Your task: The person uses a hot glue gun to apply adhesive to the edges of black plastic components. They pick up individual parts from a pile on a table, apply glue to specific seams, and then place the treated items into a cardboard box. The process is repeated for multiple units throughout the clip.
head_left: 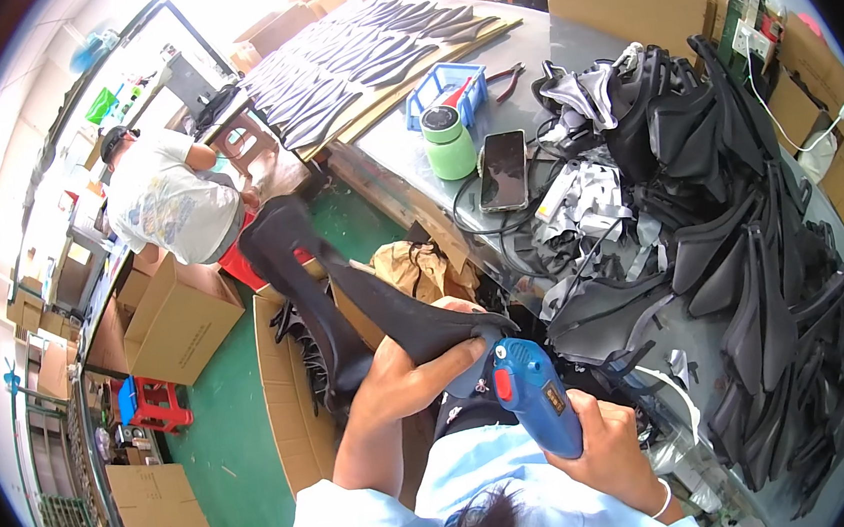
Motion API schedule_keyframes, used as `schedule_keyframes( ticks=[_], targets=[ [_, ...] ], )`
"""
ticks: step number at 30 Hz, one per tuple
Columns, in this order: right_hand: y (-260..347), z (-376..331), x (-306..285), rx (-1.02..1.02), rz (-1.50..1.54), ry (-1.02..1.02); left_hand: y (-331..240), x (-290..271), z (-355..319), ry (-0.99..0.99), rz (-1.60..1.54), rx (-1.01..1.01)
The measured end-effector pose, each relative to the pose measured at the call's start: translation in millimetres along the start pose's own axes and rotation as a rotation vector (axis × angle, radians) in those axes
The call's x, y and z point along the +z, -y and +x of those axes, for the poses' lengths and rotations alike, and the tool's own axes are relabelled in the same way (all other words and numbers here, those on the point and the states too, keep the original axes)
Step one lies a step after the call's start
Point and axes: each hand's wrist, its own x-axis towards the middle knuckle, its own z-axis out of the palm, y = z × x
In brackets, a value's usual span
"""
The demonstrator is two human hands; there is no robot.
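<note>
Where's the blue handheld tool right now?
In the head view, the blue handheld tool is below and right of centre, in the right hand, its upper end close beside the black piece held in the left hand.

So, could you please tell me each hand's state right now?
Left hand: closed on the curved, forked dark-grey piece.
Right hand: closed around the blue handheld tool with a red button.
</note>
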Motion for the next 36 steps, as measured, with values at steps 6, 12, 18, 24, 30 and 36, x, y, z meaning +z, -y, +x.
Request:
schedule_keyframes(
  ticks=[6,12,18,24,30,36],
  targets=[
    [-0.8,-2.3,3.1,0.002,0.033,0.046,0.2,-7.0,10.2,0.208,0.349,0.098],
    [5.6,3.4,2.5,0.004,0.191,0.056,32.2,4.2,8.8,0.154,0.486,0.390],
    [15.2,9.1,-3.9,0.066,0.353,0.097,49.3,21.3,11.1,0.075,0.478,0.522],
    [20.3,14.1,-8.4,0.019,0.386,0.090,76.4,27.4,4.4,0.028,0.546,0.454],
    [20.7,13.8,-11.0,0.002,0.352,0.088,97.5,31.3,-1.7,0.116,0.526,0.348],
    [13.5,22.2,-16.1,-0.029,0.153,-0.106,96.3,30.3,-23.9,0.208,-0.015,-0.034]
  ],
)
